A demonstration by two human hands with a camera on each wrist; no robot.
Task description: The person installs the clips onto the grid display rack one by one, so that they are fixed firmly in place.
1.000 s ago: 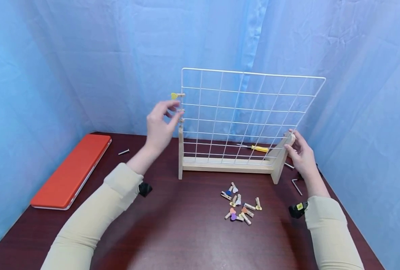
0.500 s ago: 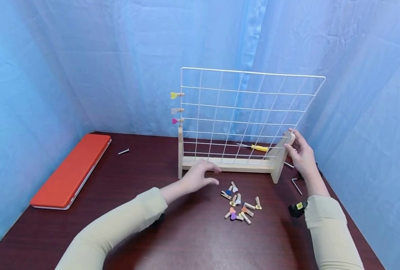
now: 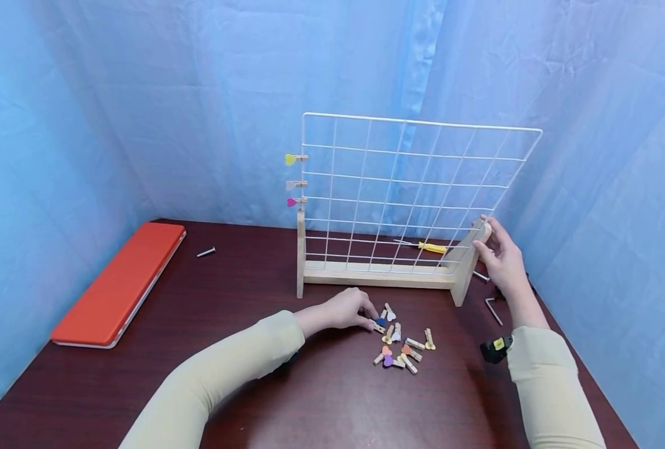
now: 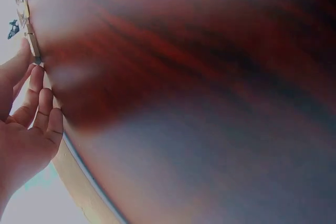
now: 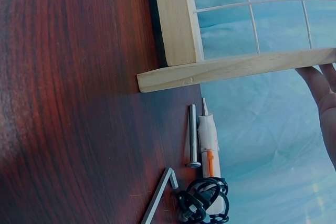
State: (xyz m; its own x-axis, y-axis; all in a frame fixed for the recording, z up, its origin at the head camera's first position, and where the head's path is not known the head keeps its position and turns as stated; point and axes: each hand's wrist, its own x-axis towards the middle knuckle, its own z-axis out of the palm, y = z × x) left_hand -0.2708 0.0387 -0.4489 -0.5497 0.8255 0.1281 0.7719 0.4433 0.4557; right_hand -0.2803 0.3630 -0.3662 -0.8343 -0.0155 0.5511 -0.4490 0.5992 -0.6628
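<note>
My left hand (image 3: 350, 309) is at the left edge of a scattered pile of small wooden clothespins with heart tops. Its thumb and fingertips pinch one clothespin (image 3: 378, 327), which also shows between them in the left wrist view (image 4: 33, 44). My right hand (image 3: 502, 257) grips the upper end of the right wooden side (image 3: 465, 265) of a stand holding an upright white wire grid (image 3: 405, 120). Clipped to the grid's left edge are a yellow-heart clothespin (image 3: 291, 159), a whitish one (image 3: 291, 185) and a pink one (image 3: 291, 202).
A red-orange case (image 3: 121, 280) lies at the left, a bolt (image 3: 205, 252) beside it. Behind the grid is a yellow-handled screwdriver (image 3: 432, 247). Right of the stand lie another bolt (image 5: 193, 137), a hex key (image 5: 159, 198) and a white tool (image 5: 208, 135) near a black cord (image 5: 202, 200).
My left hand has left the clothespins on the grid's left edge, come down to the right, and taken hold of a clothespin in the pile. My right hand has stayed on the stand.
</note>
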